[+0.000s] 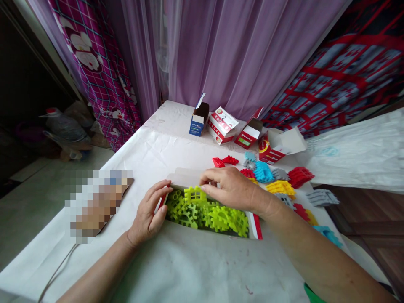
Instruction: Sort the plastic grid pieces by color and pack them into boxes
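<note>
A low open cardboard box [256,226] with red and white ends lies on the table in front of me, full of yellow-green plastic building blocks [217,216] with toothed edges. My left hand [151,210] grips the box's left end, fingertips over the rim and thumb on the near side. At the back of the box, my right hand [225,187] pinches a yellow-green block with a small window shape [194,195] over the pile. Part of the right fingers is hidden behind the hand.
Loose red, blue, yellow and grey blocks [282,188] lie to the right. Along the back stand a blue box [197,126] and red-and-white boxes [221,126]. A pixelated object [97,206] with a cable lies on the left. Purple curtains [214,54] hang behind the table.
</note>
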A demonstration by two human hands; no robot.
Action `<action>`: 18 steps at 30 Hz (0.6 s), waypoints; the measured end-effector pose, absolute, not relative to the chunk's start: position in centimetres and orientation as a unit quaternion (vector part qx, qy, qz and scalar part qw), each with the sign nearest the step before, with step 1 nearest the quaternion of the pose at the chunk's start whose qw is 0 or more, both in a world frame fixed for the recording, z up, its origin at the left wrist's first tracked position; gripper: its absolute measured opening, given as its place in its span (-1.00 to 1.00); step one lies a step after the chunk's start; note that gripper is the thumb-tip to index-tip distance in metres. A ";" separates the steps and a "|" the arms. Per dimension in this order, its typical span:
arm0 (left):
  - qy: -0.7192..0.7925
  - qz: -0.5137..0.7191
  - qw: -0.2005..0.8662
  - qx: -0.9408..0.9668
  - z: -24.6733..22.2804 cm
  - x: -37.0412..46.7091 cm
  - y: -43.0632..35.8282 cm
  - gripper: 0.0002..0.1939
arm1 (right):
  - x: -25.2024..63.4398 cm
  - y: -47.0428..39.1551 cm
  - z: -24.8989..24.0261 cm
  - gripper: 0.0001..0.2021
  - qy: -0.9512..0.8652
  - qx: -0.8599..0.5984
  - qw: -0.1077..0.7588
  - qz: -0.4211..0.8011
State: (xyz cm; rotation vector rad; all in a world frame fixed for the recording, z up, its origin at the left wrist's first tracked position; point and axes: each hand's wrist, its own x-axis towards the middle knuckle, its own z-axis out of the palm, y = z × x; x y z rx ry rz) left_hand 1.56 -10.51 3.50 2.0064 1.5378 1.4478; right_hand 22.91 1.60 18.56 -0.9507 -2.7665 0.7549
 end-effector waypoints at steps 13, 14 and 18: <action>0.532 0.482 0.107 0.688 3.7 1.5 -10.5 -0.66 | 22.3 -1.9 15.9 -0.83 -0.889 -0.409 -0.053 0.197; 0.531 0.484 0.108 0.687 3.7 1.5 -10.4 -0.66 | 22.6 -1.8 16.1 -0.84 -0.888 -0.415 -0.053 0.193; 0.529 0.488 0.107 0.686 3.9 1.6 -10.5 -0.68 | 23.2 -1.4 16.8 -0.87 -0.873 -0.435 -0.014 0.221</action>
